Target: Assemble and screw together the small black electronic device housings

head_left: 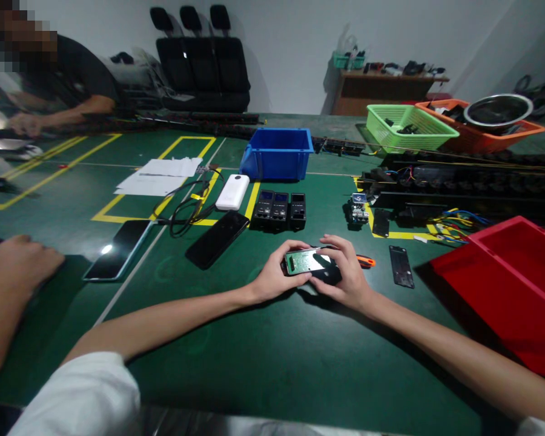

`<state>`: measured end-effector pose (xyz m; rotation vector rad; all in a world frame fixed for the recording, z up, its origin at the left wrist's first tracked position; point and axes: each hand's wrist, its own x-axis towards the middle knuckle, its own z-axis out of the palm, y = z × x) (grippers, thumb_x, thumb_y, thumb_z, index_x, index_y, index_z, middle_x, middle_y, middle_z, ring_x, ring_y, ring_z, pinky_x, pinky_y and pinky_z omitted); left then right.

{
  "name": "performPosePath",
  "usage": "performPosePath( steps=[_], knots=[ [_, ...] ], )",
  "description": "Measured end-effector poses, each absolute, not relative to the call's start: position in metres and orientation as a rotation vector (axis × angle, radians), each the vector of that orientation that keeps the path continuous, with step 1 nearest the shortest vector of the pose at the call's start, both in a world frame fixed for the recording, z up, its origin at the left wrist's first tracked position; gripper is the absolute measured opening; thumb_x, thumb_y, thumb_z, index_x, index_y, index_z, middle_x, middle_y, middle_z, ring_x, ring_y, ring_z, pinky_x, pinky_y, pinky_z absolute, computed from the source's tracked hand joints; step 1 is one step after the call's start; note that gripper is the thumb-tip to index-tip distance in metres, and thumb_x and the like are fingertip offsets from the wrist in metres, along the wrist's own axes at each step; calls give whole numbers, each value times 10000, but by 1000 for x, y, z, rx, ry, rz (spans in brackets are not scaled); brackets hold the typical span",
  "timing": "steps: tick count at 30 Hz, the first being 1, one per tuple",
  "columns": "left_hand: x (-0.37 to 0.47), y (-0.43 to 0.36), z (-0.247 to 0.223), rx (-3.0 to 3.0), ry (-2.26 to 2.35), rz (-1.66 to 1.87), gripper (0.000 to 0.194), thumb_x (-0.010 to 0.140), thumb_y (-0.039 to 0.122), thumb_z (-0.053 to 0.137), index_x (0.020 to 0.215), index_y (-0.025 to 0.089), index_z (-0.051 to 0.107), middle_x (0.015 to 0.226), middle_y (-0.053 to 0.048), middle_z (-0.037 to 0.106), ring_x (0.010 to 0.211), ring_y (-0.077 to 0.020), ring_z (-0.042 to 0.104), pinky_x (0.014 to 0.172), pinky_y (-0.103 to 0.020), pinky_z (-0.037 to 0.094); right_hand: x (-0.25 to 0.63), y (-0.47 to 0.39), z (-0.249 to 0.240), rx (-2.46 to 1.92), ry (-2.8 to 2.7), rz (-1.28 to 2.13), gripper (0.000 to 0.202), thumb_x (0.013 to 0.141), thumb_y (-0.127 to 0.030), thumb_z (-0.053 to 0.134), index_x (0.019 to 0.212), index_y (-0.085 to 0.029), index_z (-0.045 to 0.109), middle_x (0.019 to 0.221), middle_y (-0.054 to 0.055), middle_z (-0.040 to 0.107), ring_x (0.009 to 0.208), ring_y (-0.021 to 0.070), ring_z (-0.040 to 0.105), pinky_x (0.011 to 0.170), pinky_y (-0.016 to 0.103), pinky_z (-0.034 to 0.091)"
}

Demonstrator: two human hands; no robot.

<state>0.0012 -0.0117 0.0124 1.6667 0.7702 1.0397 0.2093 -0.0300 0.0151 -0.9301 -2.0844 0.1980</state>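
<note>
Between my two hands, a little above the green table, is a black housing with a green circuit board showing on its upper face. My left hand wraps round the housing's left end, thumb along the near edge. Curled over the right end is my right hand, its fingers reaching across the board and partly hiding it. An orange-and-black tool lies just beyond my right hand, mostly covered by it. Farther off stand several black modules with small displays. A flat black cover plate rests to the right.
A black phone, another phone, a white power bank and cables lie to the left. A blue bin stands behind, a red bin at right. Another person's hand rests at the left; someone else sits across.
</note>
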Motion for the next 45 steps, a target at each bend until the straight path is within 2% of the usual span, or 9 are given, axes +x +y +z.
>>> performPosePath(
  steps=[4, 11, 15, 18, 23, 28, 31, 39, 45],
  knots=[
    [1, -11, 13, 1657, 765, 1019, 525, 745, 291, 767, 1203, 183, 533, 1192, -80, 585, 1145, -208, 559, 1029, -346, 435, 210, -28, 15, -937, -2106, 346, 522, 811, -298, 703, 1281, -245, 482, 1345, 147, 479, 1254, 307, 488, 1011, 529, 465],
    [0, -12, 18, 1580, 787, 981, 492, 731, 322, 780, 1148, 153, 580, 1146, -88, 619, 1094, -223, 589, 994, -363, 466, 213, -27, 9, -889, -2135, 337, 436, 848, -268, 676, 1260, -251, 534, 1257, 129, 537, 1162, 275, 553, 942, 480, 517],
    [0, -13, 15, 1329, 711, 902, 437, 803, 384, 700, 1152, 154, 571, 1222, -113, 591, 1031, -232, 624, 823, -367, 576, 214, -27, 8, -871, -2177, 284, 410, 851, -250, 677, 1242, -240, 552, 1236, 137, 542, 1137, 268, 562, 912, 454, 531],
    [1, -13, 13, 1218, 681, 870, 421, 819, 390, 679, 1146, 149, 572, 1244, -123, 571, 979, -225, 639, 727, -366, 611, 214, -28, 7, -870, -2186, 257, 376, 857, -247, 672, 1217, -240, 564, 1216, 139, 550, 1115, 265, 574, 887, 441, 541],
    [0, -12, 12, 1238, 710, 867, 402, 823, 389, 675, 1135, 151, 588, 1205, -115, 605, 951, -221, 652, 745, -363, 604, 215, -29, 7, -890, -2188, 247, 355, 862, -264, 667, 1202, -234, 567, 1193, 138, 562, 1082, 260, 590, 867, 434, 547],
    [-2, -9, 11, 1432, 784, 936, 355, 847, 377, 653, 1111, 139, 640, 1148, -111, 653, 1065, -238, 622, 917, -361, 525, 214, -28, 7, -888, -2199, 236, 350, 857, -266, 673, 1191, -223, 576, 1193, 143, 563, 1093, 261, 585, 879, 430, 543],
    [-1, -10, 14, 1488, 783, 964, 343, 851, 366, 650, 1107, 137, 647, 1134, -105, 660, 1088, -233, 611, 968, -367, 492, 214, -29, 6, -879, -2197, 233, 350, 854, -261, 678, 1189, -229, 581, 1188, 138, 567, 1086, 258, 588, 869, 423, 548],
    [5, -12, 13, 1214, 678, 922, 430, 828, 365, 670, 1199, 183, 551, 1262, -121, 572, 1203, -286, 543, 845, -402, 589, 216, -32, 5, -884, -2092, 161, 307, 847, -221, 682, 1138, -258, 592, 1177, 113, 570, 1061, 248, 591, 836, 425, 553],
    [7, -8, 15, 1036, 659, 867, 415, 813, 367, 685, 1161, 180, 558, 1231, -98, 561, 1116, -256, 584, 857, -426, 586, 215, -34, 7, -895, -2038, 181, 287, 840, -217, 688, 1110, -256, 597, 1161, 105, 569, 1066, 247, 587, 857, 435, 545]
  ],
)
